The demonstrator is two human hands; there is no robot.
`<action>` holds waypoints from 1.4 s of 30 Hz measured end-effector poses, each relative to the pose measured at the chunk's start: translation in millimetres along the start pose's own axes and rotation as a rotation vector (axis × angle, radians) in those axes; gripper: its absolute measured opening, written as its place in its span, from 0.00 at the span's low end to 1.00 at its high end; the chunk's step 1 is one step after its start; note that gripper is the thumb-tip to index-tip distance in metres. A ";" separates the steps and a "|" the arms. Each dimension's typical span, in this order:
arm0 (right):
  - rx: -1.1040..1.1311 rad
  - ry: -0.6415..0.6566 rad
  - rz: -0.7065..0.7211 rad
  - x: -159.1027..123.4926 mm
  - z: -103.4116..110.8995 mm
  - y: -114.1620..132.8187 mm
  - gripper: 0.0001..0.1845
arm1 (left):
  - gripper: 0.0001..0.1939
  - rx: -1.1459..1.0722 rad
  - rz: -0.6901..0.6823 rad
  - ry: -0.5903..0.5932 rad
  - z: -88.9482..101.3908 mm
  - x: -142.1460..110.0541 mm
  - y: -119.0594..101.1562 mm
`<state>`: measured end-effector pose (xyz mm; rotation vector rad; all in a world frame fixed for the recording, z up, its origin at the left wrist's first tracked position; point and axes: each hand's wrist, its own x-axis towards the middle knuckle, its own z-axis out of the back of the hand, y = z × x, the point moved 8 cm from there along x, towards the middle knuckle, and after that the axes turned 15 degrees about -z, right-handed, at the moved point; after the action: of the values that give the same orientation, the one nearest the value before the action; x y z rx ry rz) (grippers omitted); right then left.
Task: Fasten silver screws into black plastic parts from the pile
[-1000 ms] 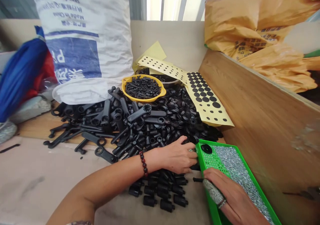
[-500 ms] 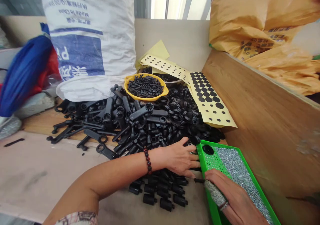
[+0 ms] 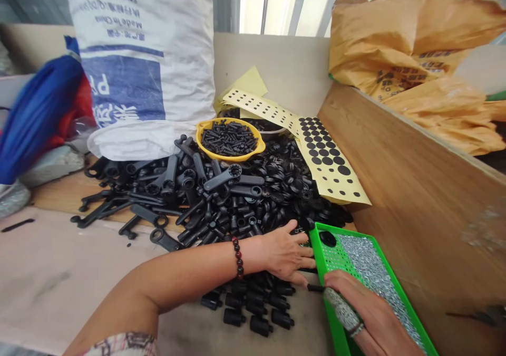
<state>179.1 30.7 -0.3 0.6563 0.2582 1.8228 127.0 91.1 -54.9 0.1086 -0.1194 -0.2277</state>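
Note:
My left hand (image 3: pixel 286 253), with a beaded bracelet at the wrist, is open with its fingers spread beside the left edge of a green tray (image 3: pixel 321 256). Its fingertips reach the tray's edge, and what lies under the palm is hidden. My right hand (image 3: pixel 363 308), with one finger wrapped in speckled grey material, is closed over that same edge. A short thin black piece (image 3: pixel 315 288) sticks out from its fingertips, close to my left thumb. Inside the tray are a black disc (image 3: pixel 327 238) and many small silvery metal bits (image 3: pixel 367 263).
Black cylindrical parts (image 3: pixel 261 325) stand in front of my left forearm. Behind lies a heap of black crank-like arms (image 3: pixel 221 179), with a yellow bowl (image 3: pixel 263 144) of black screw-like pieces. A sticker sheet (image 3: pixel 336 187), a wooden board (image 3: pixel 403 155) and a white sack (image 3: pixel 185 55) surround it.
The view has shifted slightly. Both hands keep almost the same place and pose, and the thin black piece still sticks out from my right fingertips.

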 end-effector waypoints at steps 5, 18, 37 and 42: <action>0.025 -0.008 -0.019 1.8 3.2 1.4 0.15 | 0.20 -0.032 0.041 0.012 -6.6 2.7 3.0; 0.079 0.009 -0.021 0.2 -5.3 -0.9 0.14 | 0.27 0.020 0.153 0.029 -6.8 3.2 11.8; -0.020 0.080 -0.076 -8.5 -34.8 -15.7 0.25 | 0.18 0.069 0.096 0.048 1.3 -1.3 14.8; -0.047 0.088 -0.079 -8.5 -36.7 -16.2 0.26 | 0.17 0.102 0.100 0.063 -2.2 -3.2 18.4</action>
<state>173.7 33.8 -40.8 0.5265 0.2952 1.7792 128.1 109.8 -55.2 0.2106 -0.0736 -0.1185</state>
